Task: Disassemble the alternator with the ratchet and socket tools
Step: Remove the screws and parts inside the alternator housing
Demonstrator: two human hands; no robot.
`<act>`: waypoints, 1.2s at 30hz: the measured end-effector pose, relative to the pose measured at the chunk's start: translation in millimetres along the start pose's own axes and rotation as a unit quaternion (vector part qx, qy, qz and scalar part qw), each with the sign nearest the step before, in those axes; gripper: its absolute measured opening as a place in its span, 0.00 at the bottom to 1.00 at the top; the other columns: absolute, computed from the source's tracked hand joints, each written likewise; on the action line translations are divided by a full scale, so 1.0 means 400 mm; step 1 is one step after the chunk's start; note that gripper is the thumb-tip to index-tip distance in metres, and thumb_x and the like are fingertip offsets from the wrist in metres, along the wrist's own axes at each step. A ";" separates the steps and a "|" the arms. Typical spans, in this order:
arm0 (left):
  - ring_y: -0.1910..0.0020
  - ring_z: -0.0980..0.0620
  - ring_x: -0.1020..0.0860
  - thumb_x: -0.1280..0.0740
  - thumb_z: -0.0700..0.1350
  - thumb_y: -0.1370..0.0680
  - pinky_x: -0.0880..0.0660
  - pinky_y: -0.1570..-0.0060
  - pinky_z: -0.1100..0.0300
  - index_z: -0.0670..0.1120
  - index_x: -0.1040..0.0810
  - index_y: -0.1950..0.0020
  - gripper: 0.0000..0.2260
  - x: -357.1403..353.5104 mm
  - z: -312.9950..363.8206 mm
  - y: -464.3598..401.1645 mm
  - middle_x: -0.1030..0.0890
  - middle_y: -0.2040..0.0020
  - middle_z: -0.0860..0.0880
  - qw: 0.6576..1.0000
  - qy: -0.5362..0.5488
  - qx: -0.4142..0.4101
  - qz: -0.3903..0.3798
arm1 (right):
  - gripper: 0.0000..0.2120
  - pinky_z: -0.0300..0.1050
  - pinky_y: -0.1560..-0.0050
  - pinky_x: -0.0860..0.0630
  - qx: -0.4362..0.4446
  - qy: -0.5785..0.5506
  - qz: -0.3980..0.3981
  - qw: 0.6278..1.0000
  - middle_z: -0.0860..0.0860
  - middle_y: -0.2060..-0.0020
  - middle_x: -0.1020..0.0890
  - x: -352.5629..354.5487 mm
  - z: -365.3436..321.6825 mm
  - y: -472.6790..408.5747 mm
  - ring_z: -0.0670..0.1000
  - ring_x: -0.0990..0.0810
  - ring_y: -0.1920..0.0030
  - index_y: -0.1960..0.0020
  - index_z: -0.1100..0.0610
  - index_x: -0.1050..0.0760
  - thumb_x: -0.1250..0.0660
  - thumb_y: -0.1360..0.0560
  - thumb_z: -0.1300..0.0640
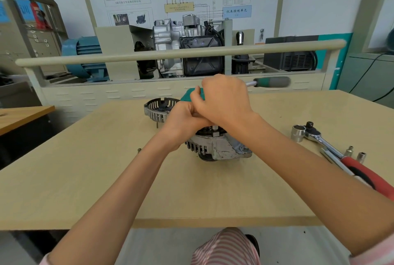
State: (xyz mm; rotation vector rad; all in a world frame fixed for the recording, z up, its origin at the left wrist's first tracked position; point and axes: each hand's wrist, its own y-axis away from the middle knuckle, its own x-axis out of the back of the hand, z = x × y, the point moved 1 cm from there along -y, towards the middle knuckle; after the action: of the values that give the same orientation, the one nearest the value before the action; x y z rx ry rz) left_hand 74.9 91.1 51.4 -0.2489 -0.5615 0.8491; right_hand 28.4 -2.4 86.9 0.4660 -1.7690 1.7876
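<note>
Alternator [217, 147] directly beneath both hands: right hand [223, 100] curled round green-handled ratchet [270, 82], left hand [183, 122] clenched alongside, contents hidden.

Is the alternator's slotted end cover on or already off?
Off. The slotted cover lies by itself on the table, behind the left hand, apart from the alternator that both hands work on.
</note>
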 end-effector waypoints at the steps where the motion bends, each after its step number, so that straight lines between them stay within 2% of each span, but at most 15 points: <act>1: 0.67 0.63 0.20 0.29 0.31 0.30 0.26 0.63 0.72 0.48 0.21 0.67 0.13 -0.005 0.000 0.000 0.19 0.72 0.57 1.000 -0.003 -0.006 0.003 | 0.20 0.41 0.72 0.43 -0.023 0.043 -0.012 0.999 0.51 0.74 0.36 0.000 -0.003 -0.005 0.51 0.36 0.73 0.70 0.58 0.39 0.46 0.23 0.49; 4: 0.73 0.66 0.24 0.31 0.30 0.29 0.31 0.69 0.76 0.49 0.24 0.69 0.16 -0.016 0.003 0.000 0.23 0.77 0.59 1.000 -0.008 -0.015 0.008 | 0.24 0.41 0.71 0.37 -0.054 0.097 -0.036 0.993 0.52 0.75 0.38 0.002 -0.008 -0.022 0.52 0.34 0.72 0.72 0.59 0.42 0.47 0.22 0.48; 5: 0.73 0.66 0.24 0.31 0.30 0.29 0.31 0.69 0.76 0.49 0.24 0.69 0.15 -0.017 0.003 0.000 0.22 0.76 0.59 1.000 -0.008 -0.014 0.007 | 0.24 0.41 0.71 0.37 -0.050 0.094 -0.037 0.994 0.52 0.75 0.38 0.003 -0.008 -0.023 0.52 0.34 0.73 0.72 0.59 0.42 0.47 0.22 0.48; 8: 0.65 0.65 0.20 0.30 0.33 0.29 0.27 0.64 0.74 0.49 0.21 0.64 0.11 -0.010 0.003 0.000 0.18 0.70 0.58 1.000 -0.016 -0.010 -0.006 | 0.24 0.39 0.73 0.45 -0.014 0.071 -0.020 0.997 0.50 0.75 0.38 0.002 0.000 -0.014 0.50 0.38 0.75 0.73 0.58 0.41 0.47 0.22 0.46; 11: 0.60 0.62 0.19 0.30 0.34 0.28 0.25 0.60 0.72 0.46 0.19 0.59 0.07 0.002 0.004 -0.003 0.16 0.64 0.55 0.999 -0.029 0.006 -0.028 | 0.21 0.42 0.73 0.47 0.029 -0.017 -0.013 0.999 0.48 0.76 0.37 -0.004 0.011 -0.011 0.50 0.35 0.72 0.71 0.56 0.38 0.45 0.23 0.47; 13: 0.55 0.57 0.18 0.30 0.35 0.27 0.24 0.54 0.68 0.43 0.18 0.56 0.05 0.007 0.003 -0.005 0.15 0.59 0.49 0.999 -0.030 0.014 -0.034 | 0.21 0.44 0.70 0.45 0.045 -0.109 -0.019 0.993 0.46 0.76 0.37 -0.003 0.018 -0.013 0.49 0.35 0.71 0.73 0.53 0.41 0.42 0.24 0.50; 16: 0.56 0.56 0.18 0.29 0.35 0.28 0.24 0.54 0.69 0.43 0.18 0.57 0.04 0.010 0.004 -0.008 0.15 0.60 0.49 0.999 -0.027 0.016 -0.029 | 0.20 0.43 0.67 0.42 0.055 -0.172 -0.020 0.983 0.46 0.75 0.35 0.001 0.024 -0.008 0.49 0.33 0.69 0.73 0.52 0.42 0.41 0.24 0.54; 18: 0.59 0.59 0.18 0.29 0.35 0.28 0.24 0.56 0.72 0.45 0.17 0.60 0.05 0.006 0.004 -0.010 0.15 0.64 0.53 0.999 -0.026 0.010 -0.030 | 0.17 0.43 0.69 0.42 0.025 -0.112 -0.022 0.993 0.47 0.74 0.36 0.002 0.023 -0.004 0.50 0.33 0.69 0.70 0.54 0.40 0.42 0.24 0.53; 21: 0.60 0.61 0.18 0.29 0.35 0.28 0.25 0.57 0.72 0.49 0.17 0.61 0.08 -0.006 0.007 -0.011 0.16 0.66 0.57 0.999 -0.039 -0.011 -0.030 | 0.22 0.40 0.74 0.46 -0.073 0.070 -0.036 0.994 0.50 0.75 0.38 -0.003 0.024 -0.008 0.52 0.38 0.75 0.72 0.57 0.41 0.46 0.23 0.50; 23: 0.59 0.61 0.18 0.29 0.35 0.28 0.25 0.55 0.71 0.50 0.17 0.59 0.09 -0.010 0.009 -0.008 0.16 0.65 0.58 0.999 -0.038 -0.021 -0.031 | 0.23 0.39 0.74 0.46 -0.092 0.110 -0.045 0.989 0.51 0.76 0.38 -0.003 0.026 -0.010 0.51 0.41 0.76 0.73 0.58 0.42 0.47 0.22 0.49; 26: 0.55 0.60 0.18 0.29 0.36 0.27 0.25 0.53 0.72 0.48 0.17 0.54 0.08 -0.003 0.012 -0.006 0.15 0.60 0.57 0.999 -0.026 -0.021 -0.041 | 0.20 0.40 0.75 0.47 -0.058 0.079 -0.035 0.995 0.50 0.75 0.38 -0.013 0.047 0.000 0.50 0.39 0.75 0.69 0.58 0.38 0.47 0.22 0.49; 29: 0.51 0.62 0.19 0.30 0.37 0.26 0.28 0.54 0.76 0.49 0.18 0.49 0.09 0.006 0.016 0.000 0.16 0.55 0.58 0.997 -0.013 -0.009 -0.071 | 0.15 0.43 0.72 0.45 -0.016 0.015 -0.012 1.000 0.49 0.72 0.34 -0.015 0.069 0.005 0.52 0.33 0.69 0.64 0.56 0.34 0.46 0.23 0.48; 33: 0.49 0.62 0.20 0.31 0.38 0.25 0.28 0.49 0.74 0.50 0.18 0.49 0.09 0.009 0.017 0.001 0.16 0.53 0.56 0.996 -0.009 0.005 -0.087 | 0.14 0.44 0.68 0.41 0.038 -0.043 0.011 0.998 0.50 0.69 0.29 -0.013 0.075 0.008 0.52 0.31 0.68 0.64 0.56 0.35 0.44 0.23 0.49; 36: 0.49 0.61 0.19 0.32 0.38 0.24 0.27 0.50 0.74 0.45 0.18 0.49 0.07 0.010 0.014 0.005 0.16 0.52 0.52 0.996 -0.007 0.003 -0.089 | 0.14 0.43 0.67 0.42 0.074 -0.097 0.007 0.992 0.48 0.71 0.30 -0.001 0.065 0.008 0.51 0.31 0.69 0.66 0.56 0.36 0.41 0.24 0.51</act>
State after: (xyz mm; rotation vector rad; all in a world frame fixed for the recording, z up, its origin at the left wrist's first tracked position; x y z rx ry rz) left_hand 72.7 95.4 56.9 -0.1844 -0.5857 0.6805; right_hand 23.0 -28.0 85.8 0.7116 -1.7777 1.9484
